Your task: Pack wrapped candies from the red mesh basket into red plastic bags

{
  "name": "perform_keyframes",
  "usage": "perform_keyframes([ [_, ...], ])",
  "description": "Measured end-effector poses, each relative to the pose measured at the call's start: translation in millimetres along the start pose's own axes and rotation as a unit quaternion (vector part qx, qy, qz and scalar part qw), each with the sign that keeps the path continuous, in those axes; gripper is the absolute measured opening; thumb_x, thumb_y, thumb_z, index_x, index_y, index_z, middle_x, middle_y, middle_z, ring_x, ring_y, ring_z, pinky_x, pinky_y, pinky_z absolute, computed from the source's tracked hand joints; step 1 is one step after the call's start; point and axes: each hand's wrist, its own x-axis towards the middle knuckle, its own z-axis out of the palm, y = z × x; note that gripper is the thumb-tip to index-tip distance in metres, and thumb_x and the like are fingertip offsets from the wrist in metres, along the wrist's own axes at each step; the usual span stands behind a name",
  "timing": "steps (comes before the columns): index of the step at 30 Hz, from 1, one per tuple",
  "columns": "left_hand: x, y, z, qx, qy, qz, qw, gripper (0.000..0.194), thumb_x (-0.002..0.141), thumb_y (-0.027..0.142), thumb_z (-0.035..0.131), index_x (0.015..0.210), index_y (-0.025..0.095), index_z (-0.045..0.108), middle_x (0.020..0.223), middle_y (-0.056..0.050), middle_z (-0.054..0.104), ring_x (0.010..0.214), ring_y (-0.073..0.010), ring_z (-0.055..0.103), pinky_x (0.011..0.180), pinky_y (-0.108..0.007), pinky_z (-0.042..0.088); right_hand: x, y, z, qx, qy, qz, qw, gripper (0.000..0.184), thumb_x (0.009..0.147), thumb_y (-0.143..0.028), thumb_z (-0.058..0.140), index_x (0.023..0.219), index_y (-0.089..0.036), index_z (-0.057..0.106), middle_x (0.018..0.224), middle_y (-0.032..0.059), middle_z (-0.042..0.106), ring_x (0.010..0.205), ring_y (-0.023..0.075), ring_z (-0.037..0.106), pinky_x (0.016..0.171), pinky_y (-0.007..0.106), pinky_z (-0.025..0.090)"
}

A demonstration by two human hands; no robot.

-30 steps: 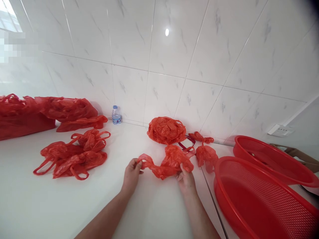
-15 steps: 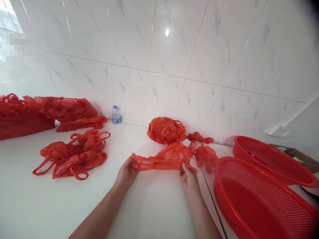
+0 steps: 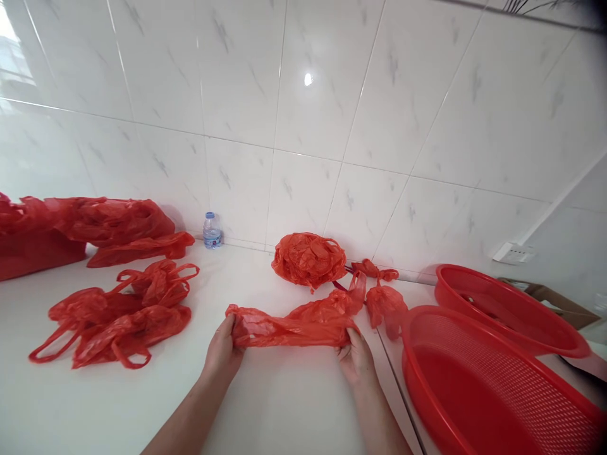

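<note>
A thin red plastic bag [image 3: 291,330] stretches sideways between my hands, above the white tabletop. My left hand [image 3: 222,347] grips its left end, thumb on top. At the other end my right hand [image 3: 355,357] pinches the bag near its corner. Part of the bag bunches up behind the taut edge. Just beyond it lies a crumpled ball of red plastic bags [image 3: 309,260] by the wall. A smaller red bag [image 3: 386,308] sits to the right of my right hand.
Several knotted red bags [image 3: 123,316] lie on the left, with a larger red heap [image 3: 109,221] behind. A small water bottle [image 3: 212,231] stands against the tiled wall. Two red plastic baskets [image 3: 446,404] [image 3: 507,309] occupy the right. A wall socket [image 3: 513,253] is above a cardboard box [image 3: 554,303].
My hands have moved slightly apart, the left one leftward, and the bag is pulled out longer between them. The camera view has tilted up and shifted a little.
</note>
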Motion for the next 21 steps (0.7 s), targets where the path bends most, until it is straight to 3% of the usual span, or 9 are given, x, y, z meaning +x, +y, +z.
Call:
perform_keyframes([
  [5,2,7,-0.4,-0.01,0.032,0.02,0.999,0.008,0.084,0.022,0.057,0.079,0.017,0.057,0.065,0.004,0.057,0.051,-0.0068,0.054,0.046,-0.016,0.046,-2,-1,0,0.007,-0.039,0.029,0.999,0.03,0.058,-0.031,0.079,0.075,-0.02,0.057,0.067,-0.0042,0.061,0.054,0.0088,0.052,0.045,0.018,0.038],
  [10,-2,13,3.4,-0.02,0.084,0.036,0.996,0.014,0.081,0.032,0.061,0.082,0.018,0.058,0.072,0.001,0.061,0.059,-0.0107,0.058,0.049,-0.02,0.047,-6,3,4,-0.074,-0.107,0.036,0.991,0.028,0.067,-0.033,0.073,0.088,-0.02,0.06,0.08,-0.0014,0.062,0.063,0.0091,0.053,0.05,0.018,0.039],
  [12,-2,13,3.7,-0.027,0.08,0.049,0.995,0.017,0.08,0.034,0.061,0.079,0.018,0.057,0.068,0.002,0.059,0.056,-0.0108,0.056,0.05,-0.021,0.047,-8,3,8,-0.157,-0.086,0.018,0.984,0.035,0.068,-0.034,0.069,0.099,-0.021,0.059,0.093,0.0017,0.062,0.072,0.0124,0.057,0.054,0.021,0.042],
  [14,-1,12,2.8,-0.019,0.071,0.055,0.996,0.02,0.08,0.037,0.06,0.075,0.018,0.054,0.062,0.004,0.055,0.052,-0.0103,0.053,0.048,-0.021,0.044,-13,2,14,-0.253,-0.024,-0.029,0.967,0.047,0.067,-0.031,0.068,0.111,-0.022,0.054,0.107,0.0052,0.058,0.086,0.0172,0.058,0.064,0.026,0.048],
  [17,-3,6,0.6,0.018,0.053,0.056,0.997,0.027,0.078,0.042,0.06,0.07,0.018,0.052,0.055,0.005,0.049,0.047,-0.0097,0.046,0.044,-0.02,0.039,-27,0,25,-0.371,0.028,-0.195,0.907,0.06,0.068,-0.023,0.062,0.125,-0.023,0.045,0.122,0.0093,0.049,0.11,0.0241,0.051,0.086,0.038,0.047],
  [19,-7,1,0.1,0.046,0.043,0.055,0.997,0.031,0.077,0.046,0.059,0.066,0.019,0.049,0.052,0.006,0.045,0.045,-0.0095,0.043,0.042,-0.02,0.036,-41,1,34,-0.437,0.019,-0.339,0.833,0.061,0.07,-0.019,0.058,0.129,-0.023,0.042,0.128,0.0117,0.044,0.12,0.0281,0.042,0.094,0.046,0.042],
  [21,-12,-5,0.8,0.075,0.032,0.054,0.995,0.036,0.076,0.049,0.058,0.061,0.02,0.045,0.049,0.006,0.042,0.044,-0.0095,0.039,0.041,-0.021,0.033,-56,6,44,-0.489,-0.003,-0.436,0.756,0.057,0.073,-0.017,0.056,0.129,-0.023,0.044,0.129,0.0138,0.042,0.122,0.0308,0.039,0.097,0.051,0.038],
])
